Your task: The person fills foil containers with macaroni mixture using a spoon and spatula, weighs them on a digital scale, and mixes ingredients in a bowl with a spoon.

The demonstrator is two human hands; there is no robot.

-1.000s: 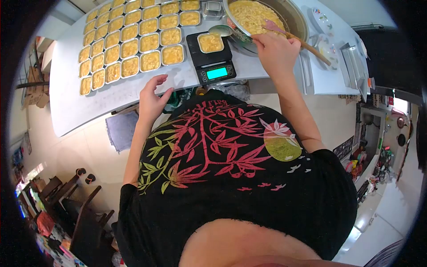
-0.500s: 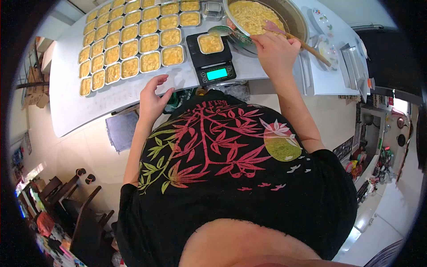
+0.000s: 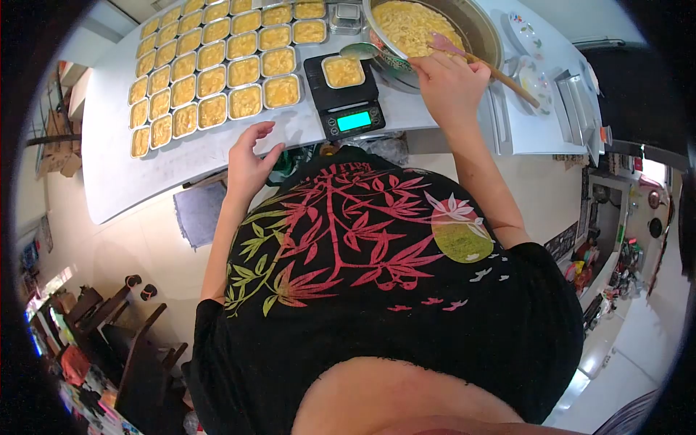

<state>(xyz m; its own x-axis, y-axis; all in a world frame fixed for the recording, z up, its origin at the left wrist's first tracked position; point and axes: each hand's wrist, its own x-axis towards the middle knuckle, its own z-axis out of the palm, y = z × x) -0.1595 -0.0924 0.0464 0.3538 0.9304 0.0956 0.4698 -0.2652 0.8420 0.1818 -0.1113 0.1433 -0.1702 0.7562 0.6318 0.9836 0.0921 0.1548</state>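
Observation:
My right hand (image 3: 451, 83) is closed on the handle of a metal spoon (image 3: 359, 51), whose bowl hangs at the upper right corner of a foil cup (image 3: 343, 72) of yellow mixture. That cup rests on a black digital scale (image 3: 339, 94) with a lit green display. Right behind the spoon stands a large pot (image 3: 486, 36) holding more of the yellow mixture, with a wooden-handled spatula (image 3: 511, 83) leaning in it. At the table's front edge, my left hand (image 3: 254, 156) is empty, fingers apart, below rows of filled foil cups (image 3: 245, 101).
Stacked empty-looking containers (image 3: 346, 18) stand behind the scale. Flower-patterned plates (image 3: 533, 85) and metal trays (image 3: 574, 109) are at the right of the white table (image 3: 116, 159). A grey mat (image 3: 199, 213) lies on the floor beyond the table's front edge.
The spoon's bowl has tilted slightly over the cup's corner and back. Both hands have stayed almost in place.

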